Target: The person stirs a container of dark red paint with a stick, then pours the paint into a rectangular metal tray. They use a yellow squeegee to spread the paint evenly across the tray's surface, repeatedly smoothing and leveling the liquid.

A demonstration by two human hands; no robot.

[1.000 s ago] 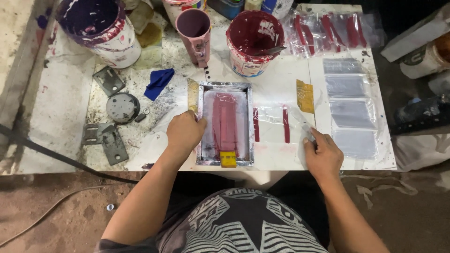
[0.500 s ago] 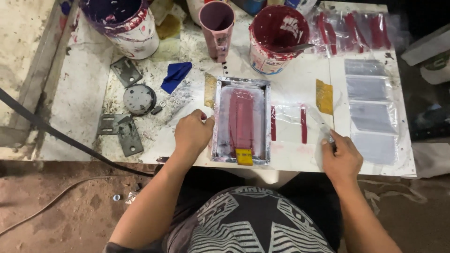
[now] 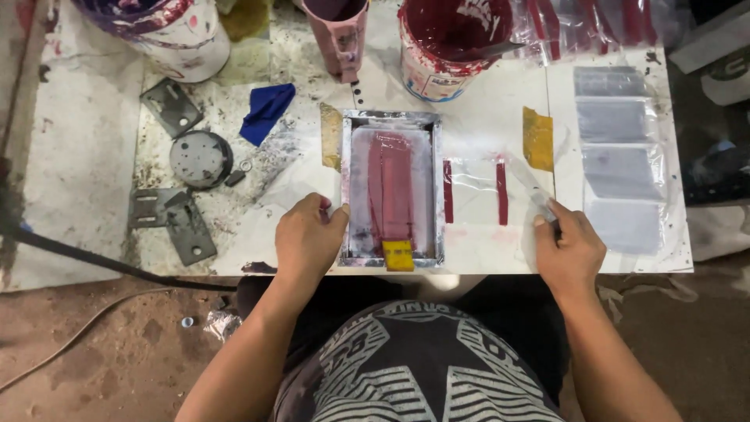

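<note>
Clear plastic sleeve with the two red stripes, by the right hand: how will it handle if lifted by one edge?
The clear sleeve looks thin and glossy, so probably floppy and very light. The right hand pinches its near corner; likely slippery. The stripes may be wet and smear.

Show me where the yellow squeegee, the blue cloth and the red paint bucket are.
yellow squeegee [image 3: 398,255], head view, on its yellow block.
blue cloth [image 3: 266,109], head view, middle of the fold.
red paint bucket [image 3: 426,78], head view, outer wall.

frame [image 3: 391,191] left of sheet [image 3: 474,191] — bucket [image 3: 445,39] behind
</note>
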